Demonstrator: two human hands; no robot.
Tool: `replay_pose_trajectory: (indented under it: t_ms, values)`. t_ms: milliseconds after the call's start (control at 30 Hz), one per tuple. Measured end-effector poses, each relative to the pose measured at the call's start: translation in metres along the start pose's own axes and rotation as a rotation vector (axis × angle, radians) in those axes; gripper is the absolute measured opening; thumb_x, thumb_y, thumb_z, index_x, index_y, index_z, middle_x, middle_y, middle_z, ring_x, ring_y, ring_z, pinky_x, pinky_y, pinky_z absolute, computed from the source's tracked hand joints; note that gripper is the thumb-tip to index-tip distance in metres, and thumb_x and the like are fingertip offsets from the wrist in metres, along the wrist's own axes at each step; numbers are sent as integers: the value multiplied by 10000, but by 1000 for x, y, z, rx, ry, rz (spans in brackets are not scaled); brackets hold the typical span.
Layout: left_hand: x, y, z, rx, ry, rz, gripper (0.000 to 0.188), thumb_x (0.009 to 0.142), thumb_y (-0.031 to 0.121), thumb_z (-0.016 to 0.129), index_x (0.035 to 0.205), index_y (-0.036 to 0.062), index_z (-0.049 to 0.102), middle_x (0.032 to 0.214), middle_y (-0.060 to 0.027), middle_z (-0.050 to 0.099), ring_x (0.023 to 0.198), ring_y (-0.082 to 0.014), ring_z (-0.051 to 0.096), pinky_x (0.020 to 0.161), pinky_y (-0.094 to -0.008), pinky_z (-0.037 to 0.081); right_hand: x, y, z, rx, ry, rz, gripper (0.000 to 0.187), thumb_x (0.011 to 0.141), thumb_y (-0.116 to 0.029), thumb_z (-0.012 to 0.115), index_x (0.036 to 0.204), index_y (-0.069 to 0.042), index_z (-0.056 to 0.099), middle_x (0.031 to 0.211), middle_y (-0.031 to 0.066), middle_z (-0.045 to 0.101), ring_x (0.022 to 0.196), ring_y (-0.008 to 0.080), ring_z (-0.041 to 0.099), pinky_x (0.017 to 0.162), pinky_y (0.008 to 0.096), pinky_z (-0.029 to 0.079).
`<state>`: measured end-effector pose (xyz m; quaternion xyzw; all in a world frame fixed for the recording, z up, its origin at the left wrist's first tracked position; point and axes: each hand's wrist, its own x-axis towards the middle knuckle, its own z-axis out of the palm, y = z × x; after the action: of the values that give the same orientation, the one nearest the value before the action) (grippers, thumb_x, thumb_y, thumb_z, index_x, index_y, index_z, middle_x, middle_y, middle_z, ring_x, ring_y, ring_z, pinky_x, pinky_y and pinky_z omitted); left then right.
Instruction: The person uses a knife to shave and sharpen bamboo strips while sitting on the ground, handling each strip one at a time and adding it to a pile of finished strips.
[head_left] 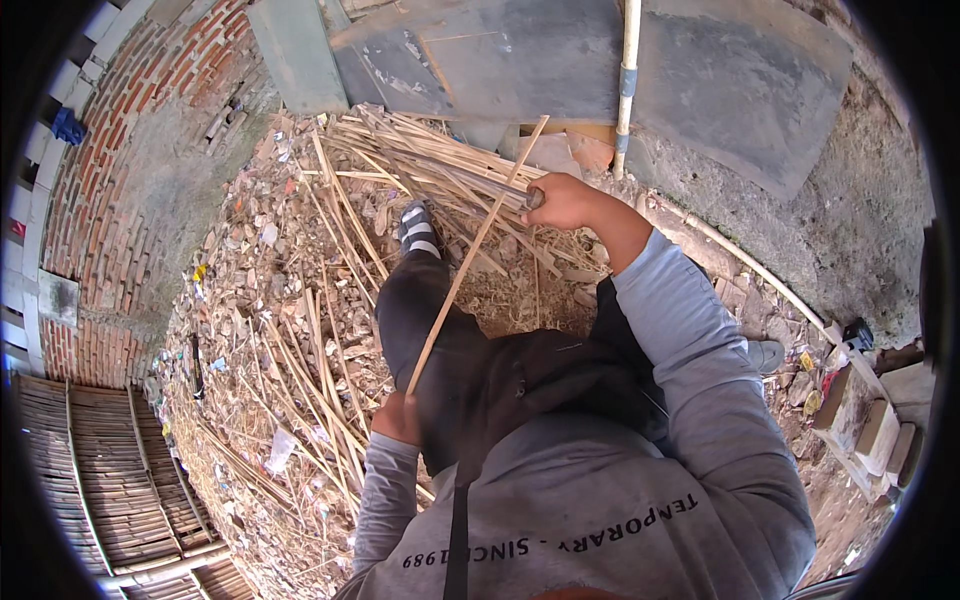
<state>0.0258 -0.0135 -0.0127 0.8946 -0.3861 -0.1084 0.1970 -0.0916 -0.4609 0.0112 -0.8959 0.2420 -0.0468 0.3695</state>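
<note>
A long, narrow bamboo strip [455, 285] slants across my lap, its far end up near the dark boards. Low beside my left thigh, my left hand [397, 418] is closed on the strip's near end. My right hand [565, 200], farther forward and to the right, is wrapped round the handle of what looks like a long-bladed knife [470, 178]. Its dark blade points left and crosses the strip, close to or touching it; I cannot tell which. Beyond the blade lies a pile of split bamboo strips [430, 135].
More bamboo strips [320, 370] lie on the littered ground [260, 300] to the left. Dark boards [540, 60] and a pale upright pole [627, 90] stand ahead. A brick wall [110, 190] rises at far left, with a bamboo-slat panel [110, 460] below. Wooden blocks [865, 430] sit at right.
</note>
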Motion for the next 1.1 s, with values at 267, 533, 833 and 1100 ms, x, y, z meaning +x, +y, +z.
replay_pose_trajectory:
  t_ms: [267, 533, 833, 1100]
  values:
    - [0, -1, 0, -4, -18, -14, 334, 942, 339, 438, 917, 40, 585, 730, -274, 613, 718, -485, 608, 633, -544, 469, -22, -42, 11, -191, -157, -199, 334, 742, -314, 723, 940, -53, 663, 838, 170, 655, 839, 334, 640, 732, 434, 494]
    - [0, -3, 1, 33, -7, -4, 339, 944, 343, 442, 911, 40, 591, 719, -273, 613, 706, -485, 607, 631, -544, 468, -7, -18, -3, -80, 23, -56, 391, 734, -342, 733, 975, -41, 668, 883, 182, 669, 877, 341, 644, 761, 425, 498]
    - [1, -3, 0, 18, 12, 50, 319, 941, 325, 453, 894, 41, 588, 687, -267, 606, 661, -475, 606, 594, -539, 467, -19, -28, 7, -146, -80, -157, 378, 734, -314, 723, 1001, -52, 671, 869, 181, 669, 872, 352, 642, 761, 436, 502]
    - [-1, -5, -1, 10, 11, 21, 323, 944, 340, 452, 898, 51, 590, 691, -275, 603, 671, -490, 598, 607, -548, 464, -20, -42, 10, -155, -129, -249, 359, 741, -340, 732, 969, -67, 676, 797, 177, 658, 813, 348, 642, 717, 444, 488]
